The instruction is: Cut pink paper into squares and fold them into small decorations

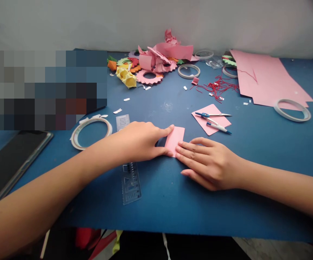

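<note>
On the blue table, a small rectangle of pink paper [175, 139], apparently folded, lies between my hands. My left hand [142, 141] holds its left side, index finger at the top corner and thumb at the bottom corner. The fingers of my right hand [209, 162] are stretched out flat, their tips pressing on the paper's lower right edge. Partly under my left hand is a clear plastic stencil ruler [131, 184]. Beyond my right hand, a pink paper square [213, 108] carries a drawing compass [213, 115] and a blue-and-white pen-like piece [218, 128].
A tape roll [76, 139] and a dark phone or tablet [12, 162] lie at left. Paper crafts [149, 76] pile up at the back, near another tape roll [188, 71] and tangled red thread [217, 86]. A pink sheet [267, 79] and tape roll [291, 115] are at right.
</note>
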The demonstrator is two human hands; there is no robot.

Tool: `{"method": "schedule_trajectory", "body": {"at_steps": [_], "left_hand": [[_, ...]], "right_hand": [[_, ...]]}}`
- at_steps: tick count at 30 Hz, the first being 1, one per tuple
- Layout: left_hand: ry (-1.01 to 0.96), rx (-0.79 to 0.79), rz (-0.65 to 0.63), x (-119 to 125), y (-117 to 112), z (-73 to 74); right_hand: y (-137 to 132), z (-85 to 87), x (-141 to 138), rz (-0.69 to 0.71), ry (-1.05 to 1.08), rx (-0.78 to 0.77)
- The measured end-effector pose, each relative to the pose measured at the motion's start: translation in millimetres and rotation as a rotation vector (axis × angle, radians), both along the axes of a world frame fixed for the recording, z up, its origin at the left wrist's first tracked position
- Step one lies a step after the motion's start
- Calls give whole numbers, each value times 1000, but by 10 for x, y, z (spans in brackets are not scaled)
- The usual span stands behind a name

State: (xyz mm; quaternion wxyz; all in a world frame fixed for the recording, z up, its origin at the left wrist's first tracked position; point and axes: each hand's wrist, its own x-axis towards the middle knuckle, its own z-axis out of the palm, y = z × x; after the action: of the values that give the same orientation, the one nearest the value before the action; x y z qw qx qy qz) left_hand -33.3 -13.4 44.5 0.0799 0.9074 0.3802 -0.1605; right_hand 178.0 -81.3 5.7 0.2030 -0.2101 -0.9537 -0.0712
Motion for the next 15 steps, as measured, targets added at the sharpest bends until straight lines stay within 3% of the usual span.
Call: {"method": "schedule_trajectory", "body": {"at_steps": [6,11,15], "left_hand": [[8,1,-11,-9,5,-19],[-8,6,-21,-11,13,-54],[-9,5,-31,-14,8,-35]], "right_hand": [[128,-32,63,50,141,-96],[289,-76,81,-94,141,63],[217,-51,104,-160,121,108]]}}
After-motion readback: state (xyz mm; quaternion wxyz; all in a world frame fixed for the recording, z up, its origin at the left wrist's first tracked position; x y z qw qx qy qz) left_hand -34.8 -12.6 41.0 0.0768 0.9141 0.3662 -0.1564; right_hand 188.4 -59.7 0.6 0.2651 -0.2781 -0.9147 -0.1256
